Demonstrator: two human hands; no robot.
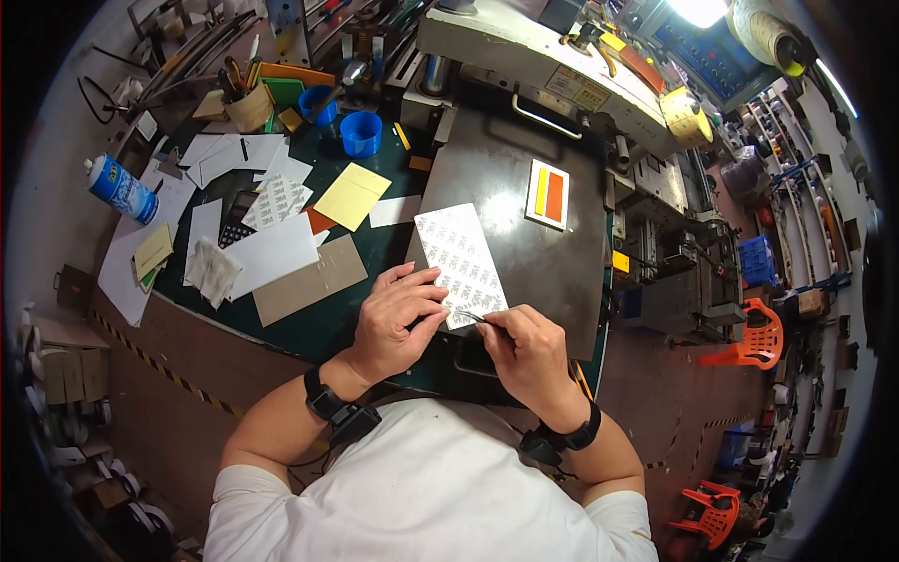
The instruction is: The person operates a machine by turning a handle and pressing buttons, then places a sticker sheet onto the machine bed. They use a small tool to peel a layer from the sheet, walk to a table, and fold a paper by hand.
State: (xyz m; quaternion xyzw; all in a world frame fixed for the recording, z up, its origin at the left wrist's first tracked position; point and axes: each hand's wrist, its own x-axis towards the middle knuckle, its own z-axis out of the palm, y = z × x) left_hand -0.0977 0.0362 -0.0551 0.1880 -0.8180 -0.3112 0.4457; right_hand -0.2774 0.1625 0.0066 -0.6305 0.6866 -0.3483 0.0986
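A white sheet with a repeated grey print (461,258) lies at a slant over the near left part of a dark metal plate (506,281). Against its left edge rest the fingers of my left hand (395,318), stretched out and touching the sheet near its lower end. My right hand (529,348) pinches a pair of thin metal tweezers (474,317), whose tip points left at the sheet's near edge. Whether the tip has caught anything is too small to tell. Farther right on the plate lies a white card with orange and yellow stripes (548,195).
Papers, a yellow sheet (353,197), a grey board (312,279) and a crumpled white cloth (214,273) cover the table's left side. Blue cups (361,135) and a spray can (122,189) stand farther out. A machine with a metal handle (546,119) rises behind the plate.
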